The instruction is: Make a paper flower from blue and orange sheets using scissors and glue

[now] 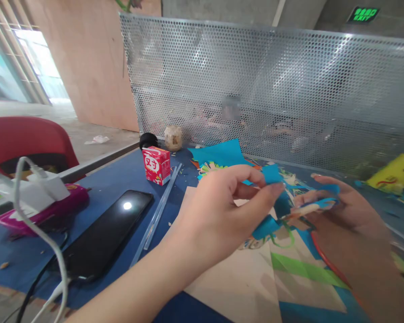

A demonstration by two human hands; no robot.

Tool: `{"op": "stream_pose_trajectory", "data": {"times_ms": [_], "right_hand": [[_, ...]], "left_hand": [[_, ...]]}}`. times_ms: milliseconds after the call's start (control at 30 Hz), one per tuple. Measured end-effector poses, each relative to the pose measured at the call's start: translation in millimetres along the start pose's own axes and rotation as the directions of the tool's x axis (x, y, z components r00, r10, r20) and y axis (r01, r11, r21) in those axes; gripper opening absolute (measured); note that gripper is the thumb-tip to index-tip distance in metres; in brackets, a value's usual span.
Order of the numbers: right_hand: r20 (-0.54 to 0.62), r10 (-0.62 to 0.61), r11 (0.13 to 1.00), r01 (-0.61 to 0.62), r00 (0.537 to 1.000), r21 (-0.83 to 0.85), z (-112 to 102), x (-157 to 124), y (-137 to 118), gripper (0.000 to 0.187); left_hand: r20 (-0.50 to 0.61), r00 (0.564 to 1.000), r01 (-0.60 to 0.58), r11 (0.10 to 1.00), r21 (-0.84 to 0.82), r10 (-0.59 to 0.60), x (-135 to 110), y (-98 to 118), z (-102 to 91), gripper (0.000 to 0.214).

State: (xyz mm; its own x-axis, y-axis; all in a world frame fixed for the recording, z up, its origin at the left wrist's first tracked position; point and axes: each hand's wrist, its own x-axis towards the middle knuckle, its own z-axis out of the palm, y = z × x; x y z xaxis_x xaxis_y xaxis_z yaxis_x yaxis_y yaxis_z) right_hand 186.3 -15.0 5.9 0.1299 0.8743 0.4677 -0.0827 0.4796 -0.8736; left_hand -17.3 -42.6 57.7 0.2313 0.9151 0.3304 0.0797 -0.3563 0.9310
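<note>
My left hand [222,206] is raised over the table, its thumb and fingers pinched on a curled blue paper piece [276,197]. My right hand [336,211] meets it from the right, fingers closed on the other end of the same blue paper piece. Part of the paper is hidden between the fingers. Below the hands lies a pale board [235,278] with green and blue paper shapes on it.
On the blue table [121,175]: a black phone [104,233], two clear sticks [158,211], a small red carton [156,164], a blue paper sheet [222,152], a white charger with cable [37,190] on a magenta case. A perforated metal screen [272,89] stands behind. A red chair [27,139] sits left.
</note>
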Motion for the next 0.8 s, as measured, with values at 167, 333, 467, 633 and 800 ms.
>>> {"op": "stream_pose_trajectory", "data": {"times_ms": [167,333,467,633,800], "right_hand": [[0.009,0.025,0.999,-0.024,1.0,-0.026,3.7,-0.4,-0.4,0.045],[0.013,0.06,0.997,-0.059,0.998,-0.056,3.8,-1.1,-0.5,0.047],[0.007,0.069,0.996,-0.069,0.998,-0.057,4.3,-0.3,-2.1,0.046],[0.018,0.086,0.992,-0.084,0.996,-0.092,7.2,0.2,-3.5,0.047],[0.002,0.143,0.979,-0.141,0.99,-0.145,7.9,-0.7,-2.5,0.046]], "left_hand": [[-0.035,0.999,0.031,0.998,0.051,-0.029,6.6,-3.2,-2.4,0.026],[-0.066,0.998,0.012,0.997,0.075,-0.008,15.3,-9.4,-4.9,0.03],[-0.085,0.996,0.028,0.995,0.092,-0.02,19.9,-14.5,-6.9,0.032],[-0.1,0.985,0.139,0.99,0.0,-0.138,25.0,-19.8,-9.6,0.034],[-0.055,0.978,0.188,0.962,-0.2,-0.202,28.4,-23.3,-11.5,0.037]]}}
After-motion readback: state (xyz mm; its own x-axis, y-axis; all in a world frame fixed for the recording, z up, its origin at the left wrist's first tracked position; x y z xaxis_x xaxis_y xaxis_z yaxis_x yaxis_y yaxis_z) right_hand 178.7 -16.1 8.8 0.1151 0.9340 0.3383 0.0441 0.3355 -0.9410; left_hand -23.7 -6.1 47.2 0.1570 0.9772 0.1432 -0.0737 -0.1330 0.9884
